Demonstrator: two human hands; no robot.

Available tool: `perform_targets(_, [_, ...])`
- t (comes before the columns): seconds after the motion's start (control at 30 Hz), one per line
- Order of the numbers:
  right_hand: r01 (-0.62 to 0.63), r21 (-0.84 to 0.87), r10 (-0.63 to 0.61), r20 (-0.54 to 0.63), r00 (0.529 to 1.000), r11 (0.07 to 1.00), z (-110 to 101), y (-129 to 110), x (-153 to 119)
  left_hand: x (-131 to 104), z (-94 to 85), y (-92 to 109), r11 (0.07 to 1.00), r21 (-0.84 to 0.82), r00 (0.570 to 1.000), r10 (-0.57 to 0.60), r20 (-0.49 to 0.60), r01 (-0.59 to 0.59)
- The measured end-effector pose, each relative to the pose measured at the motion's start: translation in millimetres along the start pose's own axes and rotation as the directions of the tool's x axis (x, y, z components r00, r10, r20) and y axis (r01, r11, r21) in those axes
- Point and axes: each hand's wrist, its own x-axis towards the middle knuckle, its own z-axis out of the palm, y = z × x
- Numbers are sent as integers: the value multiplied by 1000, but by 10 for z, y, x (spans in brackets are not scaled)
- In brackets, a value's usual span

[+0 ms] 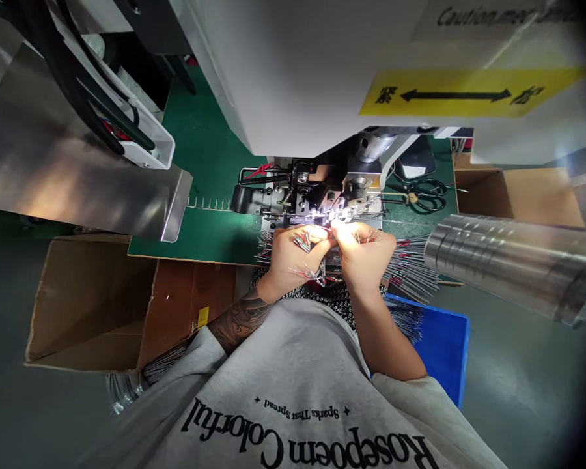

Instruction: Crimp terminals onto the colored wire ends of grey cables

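My left hand (295, 257) is closed around a bunch of thin wires (303, 241), whose coloured ends fan out between the fingers. Beside it, my right hand (366, 257) is also closed, with fine wire ends (368, 236) showing over its fingers. The fingertips of both hands nearly meet at the brightly lit working head of a machine (322, 195). What the fingertips pinch there is too small to make out. Many grey cables (413, 268) spread out to the right of my right hand, some with red marks.
Scissors (427, 195) lie on the green table (215, 241) right of the machine head. A metal plate (88, 176) stands at left, a shiny metal cylinder (508, 260) at right. Below are an open cardboard box (92, 306) and a blue bin (449, 352).
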Motion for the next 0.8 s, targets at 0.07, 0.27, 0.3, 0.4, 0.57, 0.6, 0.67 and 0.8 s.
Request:
perform_targets(0.07, [17,7,-17,1,1000,1000,11,-8,4,-3,4,-6,1000,-4,1000,-17,17,17])
perform_targets(0.27, [0,-14,0,-3,1000,1000,15,8,21,-6,15,-8,999,-23,999,-40,24,41])
perform_targets(0.3, [-4,-6,4,-7,1000,1000,14,14,21,-6,15,-12,999,-30,999,-38,25,39])
perform_targets(0.4, [12,15,-11,-24,1000,1000,15,24,4,-7,8,-30,998,-44,999,-41,32,43])
perform_targets(0.57, [103,-2,-103,-71,992,995,29,32,-81,-3,-14,-42,1000,-24,999,-11,48,12])
perform_targets(0.6, [127,-6,-127,-82,988,992,31,37,-99,-3,-19,-38,1000,-20,999,-1,51,2])
perform_targets(0.67, [164,-7,-164,-97,982,986,34,51,-132,-2,-30,-27,1000,-4,999,15,52,-15])
perform_targets(0.8, [215,7,-213,-94,972,977,35,84,-174,4,-50,0,993,56,995,102,19,-103])
